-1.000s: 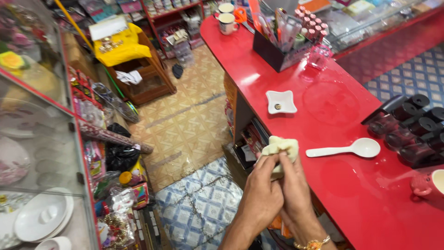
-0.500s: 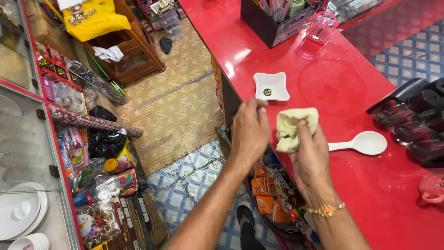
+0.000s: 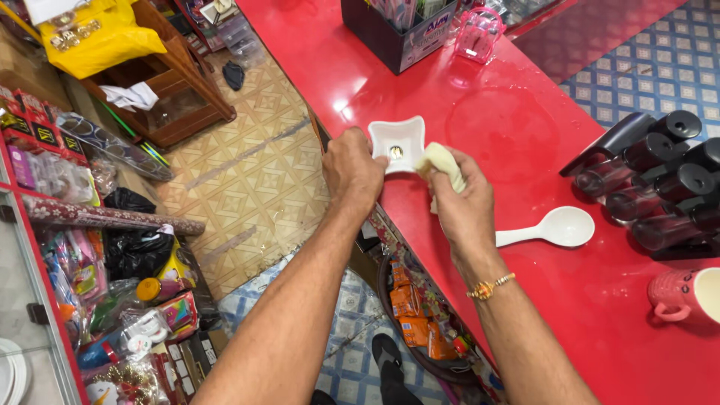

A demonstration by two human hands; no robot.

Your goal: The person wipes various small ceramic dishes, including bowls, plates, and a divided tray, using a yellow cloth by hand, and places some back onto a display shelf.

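Head view, looking down on a glossy red worktop (image 3: 525, 142) that runs from 11 o'clock to 5 o'clock across the frame. The left hand (image 3: 354, 171) is closed on the left rim of a small white square dish (image 3: 397, 142), which sits near the worktop's front edge just above centre; a small dark round object lies in its hollow. The right hand (image 3: 463, 204), with a gold bracelet (image 3: 491, 286) at the wrist, is curled around a bunched pale yellow cloth (image 3: 442, 161), and the cloth touches the dish's right rim. A white plastic spoon (image 3: 551, 229) lies at 3 o'clock of the right hand, just beside it. Farther toward 3 o'clock stands a group of clear jars with black caps (image 3: 660, 180); a pink mug (image 3: 686, 296) shows at 4 o'clock at the frame edge. At 12 o'clock are a black organiser box (image 3: 397, 37) and a clear pink holder (image 3: 478, 34).
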